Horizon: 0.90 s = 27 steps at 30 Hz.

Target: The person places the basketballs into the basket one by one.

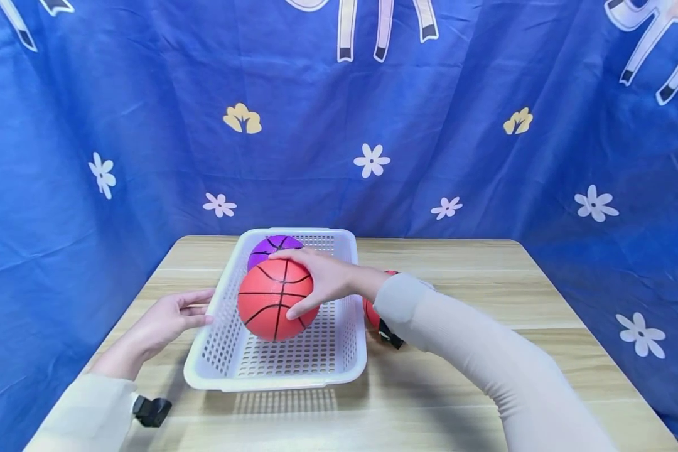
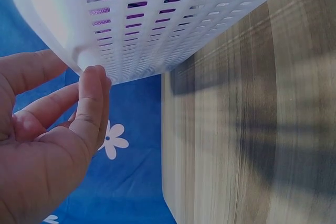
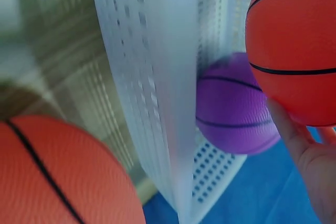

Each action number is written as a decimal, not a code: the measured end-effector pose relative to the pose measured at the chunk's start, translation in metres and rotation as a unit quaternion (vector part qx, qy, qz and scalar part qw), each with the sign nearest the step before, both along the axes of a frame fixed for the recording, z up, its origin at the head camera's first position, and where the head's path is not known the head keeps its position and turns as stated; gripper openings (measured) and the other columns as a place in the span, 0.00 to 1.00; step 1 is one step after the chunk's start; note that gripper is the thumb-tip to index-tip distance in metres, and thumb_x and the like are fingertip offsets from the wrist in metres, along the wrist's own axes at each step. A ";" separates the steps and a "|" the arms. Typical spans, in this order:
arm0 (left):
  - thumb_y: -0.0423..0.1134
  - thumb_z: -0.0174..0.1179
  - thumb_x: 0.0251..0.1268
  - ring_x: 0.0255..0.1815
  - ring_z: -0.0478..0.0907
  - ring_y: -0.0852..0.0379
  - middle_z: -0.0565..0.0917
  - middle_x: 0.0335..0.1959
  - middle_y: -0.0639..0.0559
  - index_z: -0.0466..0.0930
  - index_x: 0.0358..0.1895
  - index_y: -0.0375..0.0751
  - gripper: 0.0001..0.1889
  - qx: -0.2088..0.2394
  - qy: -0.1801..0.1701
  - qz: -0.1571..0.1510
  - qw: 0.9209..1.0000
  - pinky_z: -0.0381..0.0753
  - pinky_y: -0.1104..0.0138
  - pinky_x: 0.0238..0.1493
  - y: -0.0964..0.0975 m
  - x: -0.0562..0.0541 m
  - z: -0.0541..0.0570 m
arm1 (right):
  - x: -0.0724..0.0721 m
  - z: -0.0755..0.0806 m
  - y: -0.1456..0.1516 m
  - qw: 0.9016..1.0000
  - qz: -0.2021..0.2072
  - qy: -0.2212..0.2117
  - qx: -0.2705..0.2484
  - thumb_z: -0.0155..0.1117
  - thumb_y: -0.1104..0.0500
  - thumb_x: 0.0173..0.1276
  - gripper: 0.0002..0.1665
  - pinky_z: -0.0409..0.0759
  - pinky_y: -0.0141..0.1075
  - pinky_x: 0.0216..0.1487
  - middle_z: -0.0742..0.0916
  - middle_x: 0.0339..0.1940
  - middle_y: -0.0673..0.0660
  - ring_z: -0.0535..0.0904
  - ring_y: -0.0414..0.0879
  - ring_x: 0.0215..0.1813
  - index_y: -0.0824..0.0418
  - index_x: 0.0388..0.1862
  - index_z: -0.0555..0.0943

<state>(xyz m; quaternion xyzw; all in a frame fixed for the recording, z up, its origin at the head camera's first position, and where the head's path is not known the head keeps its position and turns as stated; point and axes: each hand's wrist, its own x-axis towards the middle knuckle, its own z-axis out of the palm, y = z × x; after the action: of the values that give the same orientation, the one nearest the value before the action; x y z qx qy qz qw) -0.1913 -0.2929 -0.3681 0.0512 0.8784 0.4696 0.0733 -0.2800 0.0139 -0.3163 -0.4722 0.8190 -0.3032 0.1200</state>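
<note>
My right hand (image 1: 330,276) holds an orange basketball (image 1: 271,307) over the white plastic basket (image 1: 353,351), fingers and thumb spread round its side. A purple ball (image 1: 262,248) lies in the far end of the basket, partly covered by the held ball in the head view. At the basket's left rim, my left hand (image 1: 166,323) pinches the edge with its fingertips, as the left wrist view shows from the side (image 2: 47,156). Another orange basketball (image 3: 63,177) sits outside, beside the basket's right wall, mostly hidden by my right forearm in the head view.
The basket stands on a wood-grain table (image 1: 452,263), left of its middle. A blue curtain (image 1: 316,169) with flowers and animal figures hangs behind and along both sides. A black wrist device (image 1: 152,411) is on my left sleeve.
</note>
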 end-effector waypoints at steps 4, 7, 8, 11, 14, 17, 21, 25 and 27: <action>0.31 0.63 0.60 0.52 0.78 0.42 0.74 0.58 0.28 0.60 0.67 0.22 0.34 -0.005 0.004 0.004 1.000 0.77 0.57 0.52 0.001 0.001 0.001 | 0.004 -0.009 -0.010 1.000 0.002 -0.019 0.012 0.79 0.40 0.43 0.57 0.75 0.33 0.50 0.71 0.59 0.47 0.64 0.40 0.60 0.40 0.71 0.60; 0.31 0.64 0.60 0.52 0.78 0.41 0.73 0.58 0.27 0.60 0.67 0.22 0.34 -0.004 0.005 0.003 1.000 0.77 0.57 0.52 0.001 0.001 0.001 | 0.008 -0.016 -0.017 0.999 0.002 -0.030 0.021 0.79 0.39 0.43 0.56 0.76 0.31 0.48 0.70 0.58 0.45 0.63 0.39 0.60 0.39 0.71 0.60; 0.31 0.64 0.60 0.52 0.78 0.42 0.73 0.58 0.27 0.60 0.67 0.22 0.34 -0.003 0.006 0.004 1.000 0.77 0.57 0.52 0.001 0.001 0.001 | 0.010 -0.017 -0.020 0.999 0.002 -0.033 0.024 0.79 0.39 0.43 0.56 0.76 0.30 0.47 0.70 0.57 0.45 0.63 0.39 0.59 0.39 0.70 0.60; 0.32 0.64 0.60 0.52 0.78 0.42 0.72 0.59 0.27 0.60 0.67 0.21 0.34 0.002 0.007 0.001 1.000 0.78 0.59 0.51 0.000 0.002 0.001 | 0.014 -0.023 -0.026 0.999 0.006 -0.045 0.030 0.79 0.39 0.43 0.56 0.76 0.29 0.46 0.70 0.56 0.44 0.63 0.38 0.58 0.38 0.70 0.60; 0.32 0.64 0.60 0.53 0.77 0.41 0.72 0.59 0.27 0.60 0.67 0.21 0.34 0.007 0.006 0.002 1.000 0.78 0.61 0.51 0.000 0.003 0.001 | 0.017 -0.028 -0.030 0.998 0.010 -0.049 0.040 0.79 0.39 0.43 0.56 0.76 0.29 0.46 0.70 0.55 0.44 0.63 0.38 0.58 0.38 0.70 0.60; 0.31 0.63 0.60 0.53 0.77 0.41 0.72 0.59 0.26 0.60 0.67 0.21 0.34 0.006 0.007 0.001 1.000 0.78 0.61 0.50 0.000 0.003 0.001 | 0.018 -0.032 -0.032 0.997 0.010 -0.051 0.050 0.79 0.39 0.43 0.57 0.76 0.29 0.45 0.69 0.55 0.44 0.63 0.38 0.58 0.37 0.71 0.59; 0.30 0.63 0.60 0.52 0.77 0.41 0.72 0.58 0.26 0.60 0.66 0.21 0.33 0.003 0.010 0.003 1.000 0.78 0.61 0.50 -0.001 0.002 0.001 | 0.020 -0.036 -0.032 0.997 0.009 -0.054 0.058 0.79 0.40 0.43 0.57 0.76 0.30 0.46 0.69 0.55 0.45 0.64 0.38 0.57 0.37 0.71 0.59; 0.29 0.63 0.60 0.52 0.78 0.41 0.73 0.58 0.26 0.60 0.66 0.21 0.33 0.003 0.010 0.005 1.000 0.79 0.63 0.49 -0.001 0.002 0.001 | 0.021 -0.041 -0.031 0.997 0.010 -0.051 0.064 0.80 0.39 0.42 0.57 0.76 0.30 0.47 0.69 0.55 0.46 0.64 0.38 0.57 0.36 0.71 0.60; 0.29 0.63 0.60 0.52 0.78 0.42 0.73 0.58 0.27 0.60 0.66 0.21 0.32 0.006 0.009 0.005 1.000 0.79 0.64 0.49 0.000 0.002 0.000 | 0.022 -0.044 -0.030 0.997 0.011 -0.047 0.065 0.80 0.39 0.42 0.58 0.75 0.30 0.47 0.69 0.55 0.45 0.63 0.38 0.57 0.36 0.71 0.60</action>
<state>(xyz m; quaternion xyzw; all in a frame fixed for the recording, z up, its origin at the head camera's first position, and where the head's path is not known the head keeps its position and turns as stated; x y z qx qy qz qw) -0.1890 -0.2925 -0.3676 0.0513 0.8765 0.4746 0.0630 -0.2578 -0.0163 -0.3603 -0.4574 0.8252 -0.2702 0.1919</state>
